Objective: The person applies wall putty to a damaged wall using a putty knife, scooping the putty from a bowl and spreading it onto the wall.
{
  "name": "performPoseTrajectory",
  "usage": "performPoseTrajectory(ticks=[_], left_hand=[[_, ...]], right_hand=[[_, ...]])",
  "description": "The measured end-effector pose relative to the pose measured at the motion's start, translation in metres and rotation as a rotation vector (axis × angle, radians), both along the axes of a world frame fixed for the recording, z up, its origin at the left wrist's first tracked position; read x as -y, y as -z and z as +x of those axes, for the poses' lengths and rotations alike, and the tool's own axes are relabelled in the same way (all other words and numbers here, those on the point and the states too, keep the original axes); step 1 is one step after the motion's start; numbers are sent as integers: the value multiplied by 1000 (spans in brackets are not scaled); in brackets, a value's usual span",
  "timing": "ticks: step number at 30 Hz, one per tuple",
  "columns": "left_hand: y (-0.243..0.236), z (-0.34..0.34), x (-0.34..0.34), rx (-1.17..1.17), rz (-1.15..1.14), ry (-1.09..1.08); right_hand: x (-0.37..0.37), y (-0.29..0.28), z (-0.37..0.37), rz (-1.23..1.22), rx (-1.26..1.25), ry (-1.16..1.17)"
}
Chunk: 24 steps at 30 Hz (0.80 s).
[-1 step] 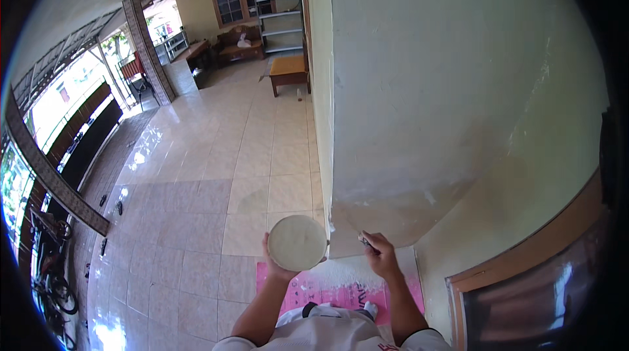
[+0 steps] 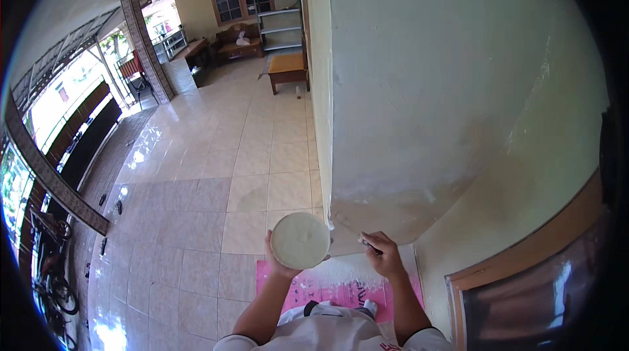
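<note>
A round tub point(image 2: 300, 241) filled with off-white paste rests in my left hand point(image 2: 281, 266), whose fingers wrap its side and underside. The paste has a smooth top with a few small marks. My right hand point(image 2: 385, 254) is closed on a small putty knife point(image 2: 368, 243) with a dark handle; its blade is thin and hard to make out. The knife points toward the lower part of the wall point(image 2: 406, 121), where greyish, patchy coating shows. A gap separates the tub from the knife.
Below me lies a pink sheet point(image 2: 327, 292) covered with white crumbs. A wood-framed window point(image 2: 524, 298) is at the lower right. A wall corner point(image 2: 331, 154) runs up beside the tub. Farther off stand a low wooden table point(image 2: 288, 77), a metal shelf point(image 2: 278, 13) and a bench point(image 2: 239, 46).
The tub in my left hand has shifted slightly right and up. My right hand keeps the putty knife in nearly the same place.
</note>
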<state>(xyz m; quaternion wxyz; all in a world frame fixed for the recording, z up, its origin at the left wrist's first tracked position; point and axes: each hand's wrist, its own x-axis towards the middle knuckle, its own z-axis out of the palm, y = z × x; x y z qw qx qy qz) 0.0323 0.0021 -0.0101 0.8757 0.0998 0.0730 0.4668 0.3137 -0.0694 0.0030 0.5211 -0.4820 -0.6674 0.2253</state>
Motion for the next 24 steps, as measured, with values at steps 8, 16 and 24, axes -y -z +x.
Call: performPoseTrajectory(ticks=[8,16,24], left_hand=[[10,57,-2,-17,33,138],[-9,103,14,21,49,148],[-8,145,19,-49,53,78]], right_hand=[[23,-34,59,9,393,147],[48,-47,82,-74,372,139],[55,-55,124,-112,221,148]])
